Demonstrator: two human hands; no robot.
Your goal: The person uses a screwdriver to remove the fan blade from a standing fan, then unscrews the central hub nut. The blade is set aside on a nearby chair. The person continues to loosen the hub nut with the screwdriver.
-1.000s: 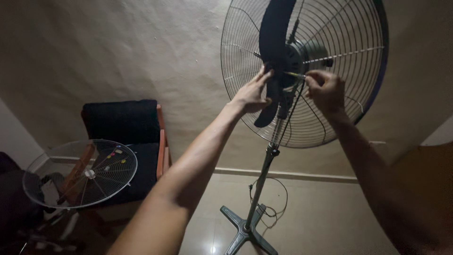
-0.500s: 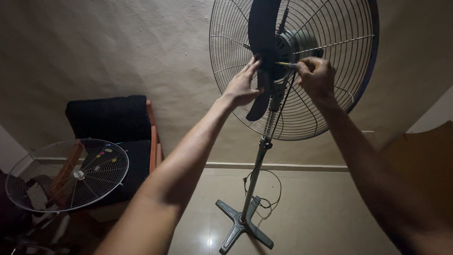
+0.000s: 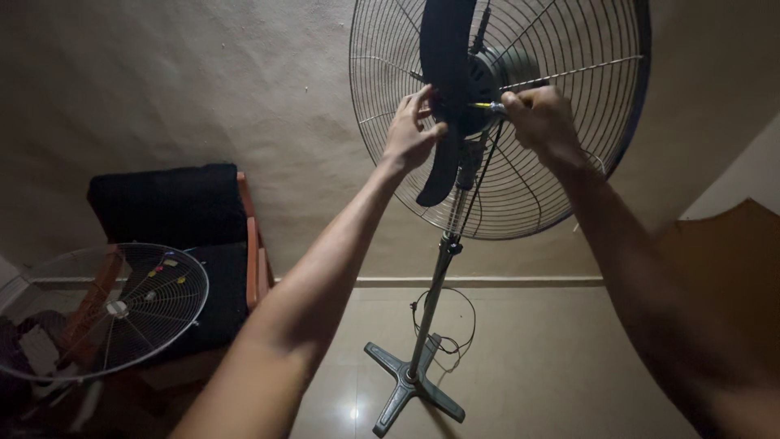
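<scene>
**Both Hands at the Hub of the Pedestal Fan**

While we looked up along our two bare forearms, our left hand [image 3: 410, 134] reached in from the lower left and our right hand [image 3: 543, 122] came in from the lower right, both meeting at the middle of the tall black pedestal fan [image 3: 487, 114]. Our left hand was partly closed, its fingertips [image 3: 426, 97] curled against the edge of the dark, broad plastic fan blade [image 3: 445, 89], thumb below and fingers above, pinching it lightly. Our right hand was clenched around a thin tool with a yellow handle [image 3: 486, 106], probably a small screwdriver, whose tip pointed left into the grey round motor hub [image 3: 496, 73]; the tip itself was too small and dim for us to make out clearly.

Just behind our hands stood the round rear guard of thin metal wire [image 3: 569, 187], with no front guard over the blade. Below it, the slim chrome pole [image 3: 435, 293] ran down to a dark cross-shaped metal base [image 3: 410, 390] on the pale tiled floor [image 3: 552, 366], with a black cord [image 3: 455, 325] looped beside the pole.

Further left, well apart from the fan, a loose round wire guard with a silver centre cap [image 3: 106, 309] leaned before a wooden chair with black cushions [image 3: 175, 207]. Behind everything rose the rough beige wall [image 3: 203, 97].
</scene>
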